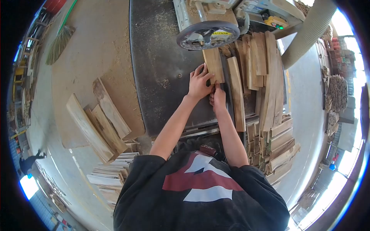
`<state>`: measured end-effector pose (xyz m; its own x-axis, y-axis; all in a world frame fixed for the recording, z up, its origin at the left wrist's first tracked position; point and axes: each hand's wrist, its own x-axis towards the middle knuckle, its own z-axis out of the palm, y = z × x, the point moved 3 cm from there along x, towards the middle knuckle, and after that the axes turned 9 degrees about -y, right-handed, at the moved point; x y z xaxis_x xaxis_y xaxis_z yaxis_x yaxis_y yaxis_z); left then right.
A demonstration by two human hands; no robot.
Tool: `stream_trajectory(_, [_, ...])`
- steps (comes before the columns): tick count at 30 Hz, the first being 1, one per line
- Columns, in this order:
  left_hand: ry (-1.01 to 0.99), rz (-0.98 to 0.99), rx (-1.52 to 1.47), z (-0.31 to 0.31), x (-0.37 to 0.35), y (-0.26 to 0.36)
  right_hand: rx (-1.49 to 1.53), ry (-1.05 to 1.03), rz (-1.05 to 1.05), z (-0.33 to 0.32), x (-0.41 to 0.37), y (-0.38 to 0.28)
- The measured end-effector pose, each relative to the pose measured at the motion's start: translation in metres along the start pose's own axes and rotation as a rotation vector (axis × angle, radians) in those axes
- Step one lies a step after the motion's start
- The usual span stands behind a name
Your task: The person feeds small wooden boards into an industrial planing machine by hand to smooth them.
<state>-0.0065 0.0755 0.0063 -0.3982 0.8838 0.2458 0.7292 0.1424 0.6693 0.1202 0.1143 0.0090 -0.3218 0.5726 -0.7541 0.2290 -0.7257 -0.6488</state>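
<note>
A short wooden board [214, 66] lies on the dark machine table [158, 61], its far end passing beneath a handwheel [208, 35]. My left hand [199, 84] holds the board's left edge, with the fingertips along the side and the thumb near the close end. At that near end, my right hand [218, 99] grips the board with the thumb on top and the other fingers curled below. A longer plank [236, 92] lies just right of my right hand. The handwheel and machine head hide the board's far end.
Several planks [269, 77] are piled along the table's right side, with a stack of cut boards [280, 146] below. Loose boards [98, 119] and more stacked wood [110, 173] stand at the left. A ribbed hose [310, 32] hangs upper right; a broom [61, 42] is upper left.
</note>
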Motion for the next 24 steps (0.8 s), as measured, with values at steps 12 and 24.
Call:
stream_trajectory(12, [0.807,-0.488,-0.153,0.037,0.044,-0.004,0.058,-0.132,-0.020,0.024,0.024,-0.031])
stream_trajectory(24, [0.684,-0.514,-0.025,0.026,0.054,0.003,-0.253,-0.237,-0.602,0.001,-0.019,0.013])
